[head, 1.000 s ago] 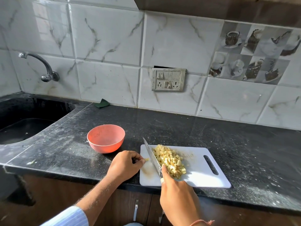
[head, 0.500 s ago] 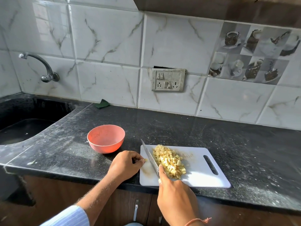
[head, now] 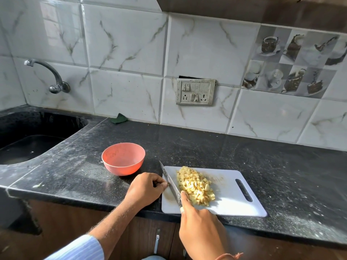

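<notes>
Knife (head: 171, 182) nudged left off the diced pile (head: 195, 184), right hand (head: 201, 229) gripping it. Left hand (head: 144, 188) is curled, pinching a scrap (head: 168, 184).

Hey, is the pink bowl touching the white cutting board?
Apart. The head view shows a strip of dark countertop between the bowl and the cutting board.

Readable text, labels, brands, numbers, signs: none. Knife (head: 170, 182) blade: any mark too blurred to read. Switch plate (head: 195, 92): any marking too small to read.
</notes>
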`<state>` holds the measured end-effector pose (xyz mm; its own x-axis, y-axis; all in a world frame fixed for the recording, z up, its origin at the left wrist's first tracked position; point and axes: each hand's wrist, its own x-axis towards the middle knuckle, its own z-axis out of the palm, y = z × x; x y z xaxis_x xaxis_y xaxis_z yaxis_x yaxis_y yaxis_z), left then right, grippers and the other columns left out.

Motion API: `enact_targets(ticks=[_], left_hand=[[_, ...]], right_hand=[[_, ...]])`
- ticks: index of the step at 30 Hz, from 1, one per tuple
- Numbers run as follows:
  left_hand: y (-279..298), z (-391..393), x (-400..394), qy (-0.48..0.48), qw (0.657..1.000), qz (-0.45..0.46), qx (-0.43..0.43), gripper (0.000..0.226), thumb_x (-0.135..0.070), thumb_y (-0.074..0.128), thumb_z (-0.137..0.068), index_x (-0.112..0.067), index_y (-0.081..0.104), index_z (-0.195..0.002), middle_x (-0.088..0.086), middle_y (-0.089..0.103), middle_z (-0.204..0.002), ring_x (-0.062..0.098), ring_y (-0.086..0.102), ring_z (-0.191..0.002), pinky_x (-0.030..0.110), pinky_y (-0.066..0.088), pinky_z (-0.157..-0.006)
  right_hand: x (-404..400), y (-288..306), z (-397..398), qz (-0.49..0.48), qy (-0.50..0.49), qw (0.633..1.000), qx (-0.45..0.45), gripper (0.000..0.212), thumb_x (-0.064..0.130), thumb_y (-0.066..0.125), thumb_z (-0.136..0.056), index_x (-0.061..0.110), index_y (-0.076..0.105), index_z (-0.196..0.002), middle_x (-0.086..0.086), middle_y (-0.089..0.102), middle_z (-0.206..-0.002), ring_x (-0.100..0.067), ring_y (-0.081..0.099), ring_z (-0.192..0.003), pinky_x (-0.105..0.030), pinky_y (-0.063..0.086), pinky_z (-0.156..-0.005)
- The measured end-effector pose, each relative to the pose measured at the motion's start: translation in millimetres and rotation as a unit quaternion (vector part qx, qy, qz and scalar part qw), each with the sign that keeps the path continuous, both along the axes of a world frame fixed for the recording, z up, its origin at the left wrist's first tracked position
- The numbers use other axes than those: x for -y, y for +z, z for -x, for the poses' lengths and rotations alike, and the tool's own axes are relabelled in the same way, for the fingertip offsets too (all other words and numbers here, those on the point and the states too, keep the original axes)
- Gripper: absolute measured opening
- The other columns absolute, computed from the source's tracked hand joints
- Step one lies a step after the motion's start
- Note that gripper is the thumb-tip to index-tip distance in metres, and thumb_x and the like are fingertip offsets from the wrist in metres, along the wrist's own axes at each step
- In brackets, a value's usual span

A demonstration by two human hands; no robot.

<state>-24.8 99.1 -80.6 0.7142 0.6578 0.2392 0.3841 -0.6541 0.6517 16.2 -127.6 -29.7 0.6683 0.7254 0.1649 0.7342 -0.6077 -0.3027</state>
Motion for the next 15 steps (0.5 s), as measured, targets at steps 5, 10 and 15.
enact_targets(ticks=[5, 10, 15], left_hand=[[0, 0, 1, 0.0, 1.0, 0.001, -0.002, 0.015, -0.051, 0.075, -0.09, -0.039, 0.08, -0.082, -0.027, 0.07, -0.071, 0.008, 0.063, -0.06, 0.028, 0.05, -0.054], [-1, 0, 0, -0.008, 1.0, 0.008, -0.005, 0.01, -0.043, 0.075, -0.091, -0.039, 0.082, -0.086, -0.035, 0.07, -0.078, 0.002, 0.066, -0.066, 0.023, 0.052, -0.057], [-1, 0, -2, -0.021, 1.0, 0.006, 0.0, 0.008, -0.041, 0.076, -0.092, -0.038, 0.083, -0.088, -0.037, 0.068, -0.075, -0.003, 0.064, -0.067, 0.014, 0.043, -0.056]], right_hand=[[0, 5, -2, 0.038, 0.002, 0.999, 0.03, 0.061, 0.035, 0.032, -0.111, 0.04, 0.006, -0.166, -0.001, 0.071, -0.104, -0.02, 0.063, -0.082, -0.034, 0.052, -0.074], [10, 4, -9, -0.017, -0.001, 1.0, 0.016, 0.057, 0.039, 0.033, -0.112, 0.038, 0.017, -0.166, 0.004, 0.072, -0.095, -0.009, 0.065, -0.079, -0.019, 0.042, -0.063], [14, 9, -7, -0.038, 0.006, 0.999, 0.0, 0.057, 0.041, 0.034, -0.112, 0.041, 0.017, -0.166, 0.007, 0.071, -0.114, -0.008, 0.055, -0.08, -0.013, 0.04, -0.051]])
